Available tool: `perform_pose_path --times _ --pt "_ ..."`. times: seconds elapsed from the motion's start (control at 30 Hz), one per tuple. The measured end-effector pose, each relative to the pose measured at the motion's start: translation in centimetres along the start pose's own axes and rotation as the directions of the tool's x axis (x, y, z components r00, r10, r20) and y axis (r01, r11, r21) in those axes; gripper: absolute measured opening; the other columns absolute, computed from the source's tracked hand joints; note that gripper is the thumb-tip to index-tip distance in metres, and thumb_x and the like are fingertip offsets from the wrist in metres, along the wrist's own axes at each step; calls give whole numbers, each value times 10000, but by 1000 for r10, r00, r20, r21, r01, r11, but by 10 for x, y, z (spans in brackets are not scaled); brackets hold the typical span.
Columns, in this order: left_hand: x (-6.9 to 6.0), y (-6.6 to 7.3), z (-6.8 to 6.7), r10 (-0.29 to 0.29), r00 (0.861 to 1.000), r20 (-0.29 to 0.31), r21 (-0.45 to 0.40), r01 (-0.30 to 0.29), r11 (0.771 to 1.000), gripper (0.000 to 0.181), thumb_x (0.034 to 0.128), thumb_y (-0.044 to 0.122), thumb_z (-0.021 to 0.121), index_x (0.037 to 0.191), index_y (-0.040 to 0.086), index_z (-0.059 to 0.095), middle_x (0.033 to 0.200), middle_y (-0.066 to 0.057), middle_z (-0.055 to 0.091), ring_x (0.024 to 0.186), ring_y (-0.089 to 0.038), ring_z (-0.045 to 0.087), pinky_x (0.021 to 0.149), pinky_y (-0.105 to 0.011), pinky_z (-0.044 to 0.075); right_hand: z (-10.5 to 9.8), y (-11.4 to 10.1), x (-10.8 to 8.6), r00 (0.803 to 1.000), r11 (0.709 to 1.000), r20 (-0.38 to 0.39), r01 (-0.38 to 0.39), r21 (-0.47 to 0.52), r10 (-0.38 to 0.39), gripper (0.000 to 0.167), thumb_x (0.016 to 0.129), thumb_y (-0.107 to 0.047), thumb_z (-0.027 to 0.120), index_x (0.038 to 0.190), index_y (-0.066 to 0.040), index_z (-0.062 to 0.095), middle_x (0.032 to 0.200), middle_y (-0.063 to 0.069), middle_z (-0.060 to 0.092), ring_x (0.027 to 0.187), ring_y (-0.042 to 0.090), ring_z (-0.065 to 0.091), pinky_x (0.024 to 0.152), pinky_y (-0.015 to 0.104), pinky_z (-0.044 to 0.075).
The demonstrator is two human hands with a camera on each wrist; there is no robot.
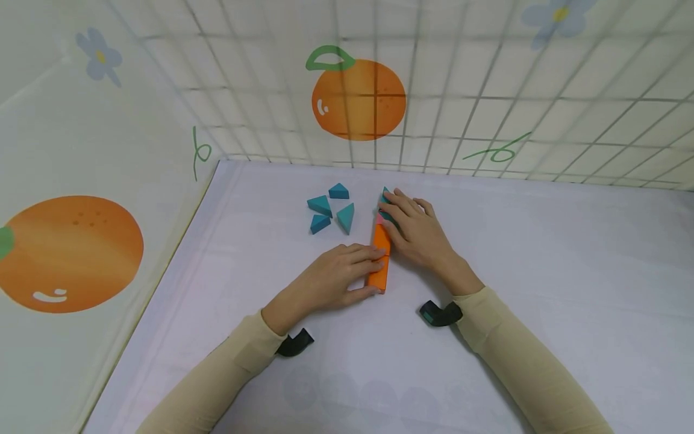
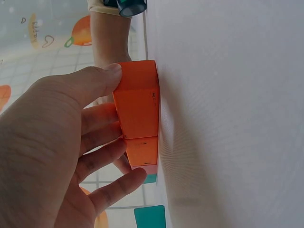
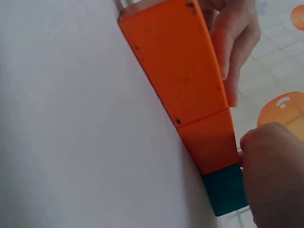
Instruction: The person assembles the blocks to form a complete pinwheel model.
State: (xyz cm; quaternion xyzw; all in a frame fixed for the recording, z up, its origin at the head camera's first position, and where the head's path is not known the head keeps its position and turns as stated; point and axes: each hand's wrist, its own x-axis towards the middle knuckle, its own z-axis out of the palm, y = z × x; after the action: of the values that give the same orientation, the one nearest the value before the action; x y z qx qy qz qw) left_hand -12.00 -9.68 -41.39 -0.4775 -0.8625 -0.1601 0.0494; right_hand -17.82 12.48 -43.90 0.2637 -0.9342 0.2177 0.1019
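Observation:
Two orange blocks [image 1: 378, 274] stand end to end in a row on the table. A narrow pink piece [image 1: 379, 219] and teal blocks [image 1: 385, 190] continue the row at its far end. My left hand [image 1: 349, 269] rests over the orange blocks from the left, fingers fairly straight, thumb touching the near end [image 2: 137, 71]. From the right, my right hand [image 1: 414, 232] holds the teal part of the row between thumb and fingers, with the thumb beside the pink piece. The fingers cover much of the teal part.
Several loose teal wedge blocks lie left of the row, among them a pointed wedge [image 1: 346, 218] and a small one [image 1: 339, 191]. A white cloth covers the table [image 1: 542, 271]. Behind stands a grid wall [image 1: 461, 108] with a printed sheet.

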Motion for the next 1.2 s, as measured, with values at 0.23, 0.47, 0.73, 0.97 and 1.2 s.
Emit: perform_pose_path --times 0.23,0.47,0.73,0.97,1.2 --pt "0 0 0 1 1000 4 -7 -1 1000 465 883 403 716 1233 98 690 1337 -26 626 1243 -194 572 1037 -344 478 0 0 0 1000 1000 0 8 6 -8 431 1029 -310 477 1398 -97 537 1504 78 460 1467 253 311 1160 493 246" --pt "0 1 -1 7 1000 -9 2 -7 1000 460 879 393 723 1227 94 693 1336 -26 627 1243 -194 571 1032 -345 481 1 0 -1 1000 1000 -2 16 4 -16 431 1030 -308 474 1401 -98 533 1507 73 457 1466 245 313 1160 490 247" --pt "0 0 0 18 1000 -21 12 -17 1000 456 878 395 723 1220 94 698 1333 -23 630 1246 -194 569 1036 -340 479 2 1 -1 1000 1000 -3 18 7 -18 433 1029 -311 477 1402 -97 531 1508 75 455 1467 243 312 1159 491 250" --pt "0 0 -1 27 999 -31 16 -27 1000 455 875 393 728 1211 87 701 1319 -30 636 1226 -194 582 1044 -324 473 2 0 0 1000 1000 9 8 -1 -8 437 1028 -316 475 1406 -102 524 1511 76 450 1465 250 316 1153 498 262" --pt "1 0 0 34 999 -38 17 -33 999 460 868 387 736 1211 83 701 1309 -33 639 1216 -187 588 1047 -304 470 3 0 -1 1000 1000 13 -2 -5 2 437 1027 -313 476 1409 -104 521 1513 71 447 1469 247 307 1155 494 261"
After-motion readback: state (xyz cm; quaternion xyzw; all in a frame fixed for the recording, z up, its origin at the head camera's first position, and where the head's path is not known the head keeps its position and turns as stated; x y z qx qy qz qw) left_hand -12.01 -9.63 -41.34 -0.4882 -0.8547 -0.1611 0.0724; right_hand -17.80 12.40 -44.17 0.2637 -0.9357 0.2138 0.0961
